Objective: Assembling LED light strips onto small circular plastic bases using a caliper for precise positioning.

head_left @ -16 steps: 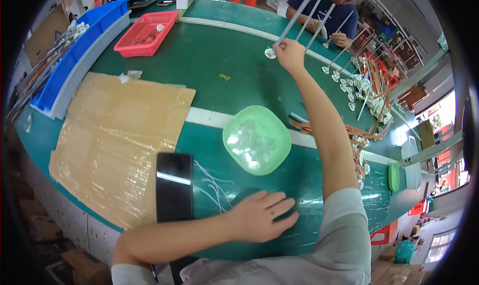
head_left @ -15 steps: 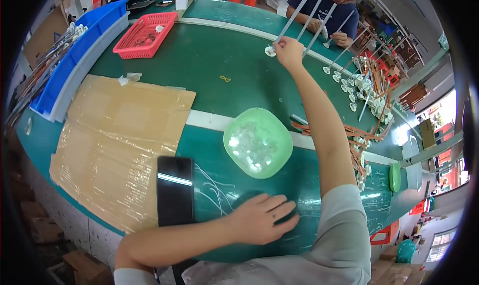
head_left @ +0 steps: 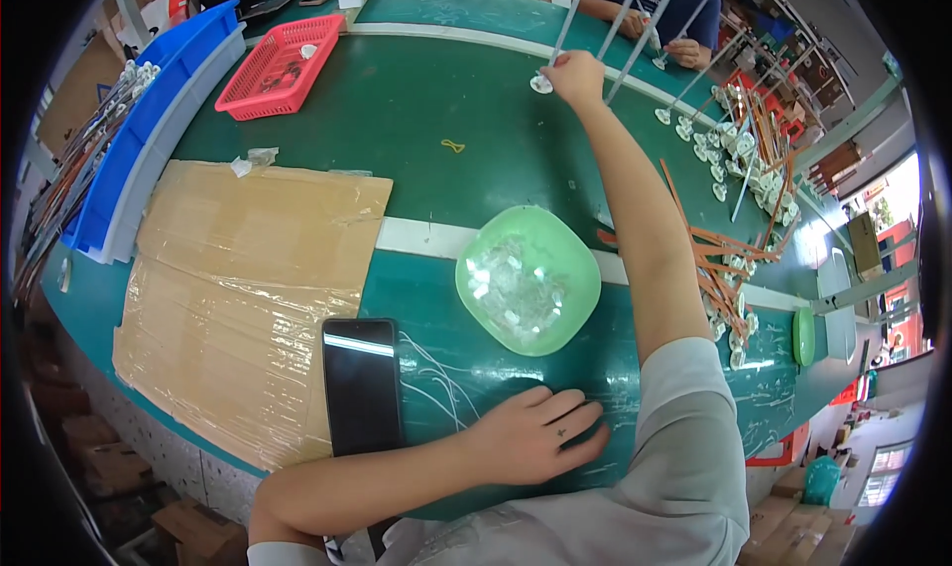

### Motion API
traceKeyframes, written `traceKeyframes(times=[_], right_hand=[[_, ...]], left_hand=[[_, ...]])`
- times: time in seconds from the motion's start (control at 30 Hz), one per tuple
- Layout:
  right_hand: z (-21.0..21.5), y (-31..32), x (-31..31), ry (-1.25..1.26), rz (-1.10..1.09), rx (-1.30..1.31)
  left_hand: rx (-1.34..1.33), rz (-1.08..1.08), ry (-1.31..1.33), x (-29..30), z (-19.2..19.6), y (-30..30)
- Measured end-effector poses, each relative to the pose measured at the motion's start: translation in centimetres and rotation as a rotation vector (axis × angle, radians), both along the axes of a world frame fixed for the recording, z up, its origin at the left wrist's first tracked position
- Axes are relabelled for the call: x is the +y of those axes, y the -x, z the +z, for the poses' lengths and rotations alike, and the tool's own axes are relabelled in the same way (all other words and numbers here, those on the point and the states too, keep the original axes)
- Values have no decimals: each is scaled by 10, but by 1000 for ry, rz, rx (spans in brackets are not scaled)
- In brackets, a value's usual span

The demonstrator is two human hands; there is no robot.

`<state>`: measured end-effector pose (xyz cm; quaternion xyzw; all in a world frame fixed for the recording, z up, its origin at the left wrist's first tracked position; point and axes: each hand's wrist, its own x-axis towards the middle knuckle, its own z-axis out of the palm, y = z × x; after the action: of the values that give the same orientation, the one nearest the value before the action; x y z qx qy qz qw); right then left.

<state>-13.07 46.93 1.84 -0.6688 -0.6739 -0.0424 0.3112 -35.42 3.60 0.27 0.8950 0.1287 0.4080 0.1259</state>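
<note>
My right hand (head_left: 578,78) reaches to the far side of the table, its fingers closed on the lower part of a thin white rod (head_left: 569,16). A white round base (head_left: 540,84) sits at that rod's bottom end. More rods stand upright close to the right of it. At the near edge my left hand (head_left: 538,435) rests on the table, loosely bent with fingers apart and nothing visible in it. Beyond that hand lies a light green bowl (head_left: 585,313) of small clear pieces (head_left: 516,286). Thin white strands (head_left: 436,373) lie between the hand and a black phone (head_left: 362,388).
Brown cardboard (head_left: 248,269) covers the left. Behind it are a blue bin (head_left: 159,120) and a red basket (head_left: 283,95). At right lie rods with white bases and brown strips (head_left: 739,244). Across the table a co-worker's hands (head_left: 682,51) handle a rod.
The whole view has shifted slightly, moving the table's things in the picture. My right hand still holds the rod at the far side; my left hand stays resting on the table.
</note>
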Motion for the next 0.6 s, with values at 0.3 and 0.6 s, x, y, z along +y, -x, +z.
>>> traceKeyframes(times=[0.3,0.6], right_hand=[[61,-55,-235,-107,452,-160],[74,-177,-393,329,14,-204]], left_hand=[[34,-58,-76,-3,3,-8],[63,-86,-36,-2,5,-11]])
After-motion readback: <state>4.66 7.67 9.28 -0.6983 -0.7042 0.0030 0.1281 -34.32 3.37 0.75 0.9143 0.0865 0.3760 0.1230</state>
